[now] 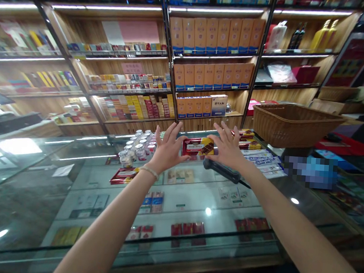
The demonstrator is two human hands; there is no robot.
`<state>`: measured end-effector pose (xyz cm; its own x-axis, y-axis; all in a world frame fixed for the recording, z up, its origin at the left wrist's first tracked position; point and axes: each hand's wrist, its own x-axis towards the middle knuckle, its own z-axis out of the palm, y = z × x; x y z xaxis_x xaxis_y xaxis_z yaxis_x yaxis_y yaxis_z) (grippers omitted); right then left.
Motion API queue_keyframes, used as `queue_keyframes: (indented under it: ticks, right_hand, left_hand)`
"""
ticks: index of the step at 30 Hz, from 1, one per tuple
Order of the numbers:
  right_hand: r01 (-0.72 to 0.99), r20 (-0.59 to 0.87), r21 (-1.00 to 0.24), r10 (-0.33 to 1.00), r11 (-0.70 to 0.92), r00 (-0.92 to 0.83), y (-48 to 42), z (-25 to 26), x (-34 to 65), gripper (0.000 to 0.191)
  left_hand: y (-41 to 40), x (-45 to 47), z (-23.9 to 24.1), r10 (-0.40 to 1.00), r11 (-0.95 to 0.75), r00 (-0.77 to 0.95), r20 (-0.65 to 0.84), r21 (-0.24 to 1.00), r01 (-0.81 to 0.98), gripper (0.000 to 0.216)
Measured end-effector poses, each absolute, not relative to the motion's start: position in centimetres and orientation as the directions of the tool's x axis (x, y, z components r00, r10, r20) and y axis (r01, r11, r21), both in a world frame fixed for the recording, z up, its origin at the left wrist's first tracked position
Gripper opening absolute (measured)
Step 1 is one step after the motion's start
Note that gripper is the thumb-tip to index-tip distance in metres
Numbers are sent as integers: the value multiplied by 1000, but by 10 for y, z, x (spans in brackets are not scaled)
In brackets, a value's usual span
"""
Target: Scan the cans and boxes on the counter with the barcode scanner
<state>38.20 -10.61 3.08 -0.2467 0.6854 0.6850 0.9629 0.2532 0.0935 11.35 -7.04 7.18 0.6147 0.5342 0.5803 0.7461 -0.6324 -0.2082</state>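
Observation:
A red and gold carton is held level between my two hands above the glass counter. My left hand presses its thumb side against the carton's left end, fingers spread upward. On the carton's right end rests my right hand, fingers also splayed. A black handheld scanner lies on the glass just under my right wrist. A cluster of small clear jars with white lids stands left of my left hand.
A woven basket sits at the counter's right. Stacked flat cartons lie behind my right hand. A red carton rests on the glass at left. Shelves of boxed goods fill the back wall.

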Motion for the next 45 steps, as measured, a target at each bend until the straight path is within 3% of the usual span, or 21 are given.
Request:
queue_keyframes:
  ticks: [11,26,45]
  right_hand:
    - [930,665,143,663,339,-344,-114,7,370,67]
    - [929,636,130,689,346,-346,-124,-4,370,76]
    - [930,657,86,681,358,-322,-127,2,369,67]
  left_hand:
    - [-76,94,25,470,-665,557,685,-140,733,60]
    - [-84,80,25,496,-693,579,647,-106,713,62]
    - [-86,79,28,494,-699,568,658,-88,710,60]
